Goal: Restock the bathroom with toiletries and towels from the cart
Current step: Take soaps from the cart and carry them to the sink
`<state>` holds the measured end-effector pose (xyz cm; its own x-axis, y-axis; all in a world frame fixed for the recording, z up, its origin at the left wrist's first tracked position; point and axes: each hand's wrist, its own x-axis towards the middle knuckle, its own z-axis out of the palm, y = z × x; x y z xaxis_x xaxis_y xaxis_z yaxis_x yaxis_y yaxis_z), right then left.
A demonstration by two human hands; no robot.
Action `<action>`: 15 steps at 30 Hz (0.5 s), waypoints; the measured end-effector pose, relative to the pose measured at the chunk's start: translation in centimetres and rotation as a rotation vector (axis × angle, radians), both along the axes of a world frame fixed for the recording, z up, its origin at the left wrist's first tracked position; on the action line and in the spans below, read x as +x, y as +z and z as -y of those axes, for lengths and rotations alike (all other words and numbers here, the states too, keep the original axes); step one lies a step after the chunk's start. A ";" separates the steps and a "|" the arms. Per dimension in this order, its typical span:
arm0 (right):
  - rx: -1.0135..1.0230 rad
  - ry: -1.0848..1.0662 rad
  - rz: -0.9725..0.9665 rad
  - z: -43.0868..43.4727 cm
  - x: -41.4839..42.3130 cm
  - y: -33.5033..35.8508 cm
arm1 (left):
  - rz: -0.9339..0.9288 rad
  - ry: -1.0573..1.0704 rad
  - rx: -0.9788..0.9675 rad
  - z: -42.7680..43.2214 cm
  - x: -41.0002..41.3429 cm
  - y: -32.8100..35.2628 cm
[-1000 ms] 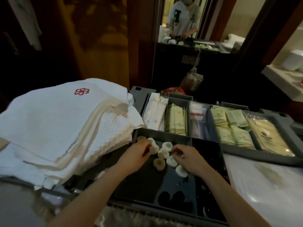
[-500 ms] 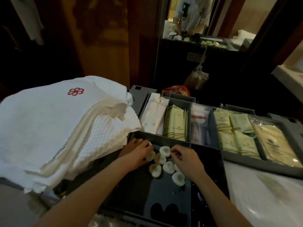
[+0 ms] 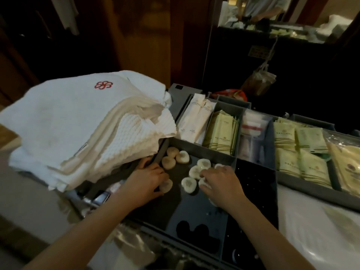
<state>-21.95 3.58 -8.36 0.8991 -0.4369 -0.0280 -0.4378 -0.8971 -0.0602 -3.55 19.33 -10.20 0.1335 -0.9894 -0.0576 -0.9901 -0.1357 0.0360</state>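
— So, where are the hands?

— My left hand (image 3: 147,181) sits low in the middle of the frame. Its fingers are curled around a round soap (image 3: 166,185) at the near left of the dark tray (image 3: 175,211). My right hand (image 3: 221,184) is just beside it, toward the frame's right, with its fingertips bent down and pinching a second soap (image 3: 203,183).

— Anything between them?

— Yes, a few loose soaps (image 3: 189,184) lie on the tray floor between the two hands. Three more cluster higher up, near the tray's far left corner.

— And further out?

— Just above the tray in the frame, a grey organiser (image 3: 204,151) holds white sachets (image 3: 196,121), pale green sachets (image 3: 222,133) and clear packets (image 3: 253,127), each kind in its own compartment. More green packets (image 3: 292,149) fill the compartments toward the right edge. A stack of folded white towels (image 3: 78,123) with a red flower mark fills the left of the frame. Its lower corner overhangs the tray's left wall. All of it rests on the cart (image 3: 176,92).
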 end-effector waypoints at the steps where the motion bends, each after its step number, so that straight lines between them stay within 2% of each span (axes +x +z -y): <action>1: -0.053 0.045 -0.031 -0.4 0.3 0.0 | 0.004 -0.003 -0.001 -0.3 -0.1 0.0; 8: -0.072 0.292 -0.210 -1.4 3.1 -0.3 | 0.010 0.036 0.048 -1.0 -0.8 0.3; 12: -0.140 0.362 -0.181 -1.0 3.7 -0.7 | -0.006 0.121 -0.018 -0.9 -1.3 0.3; 15: -0.063 0.355 -0.157 -0.6 3.4 -1.3 | 0.012 0.164 -0.045 -0.8 -1.4 0.2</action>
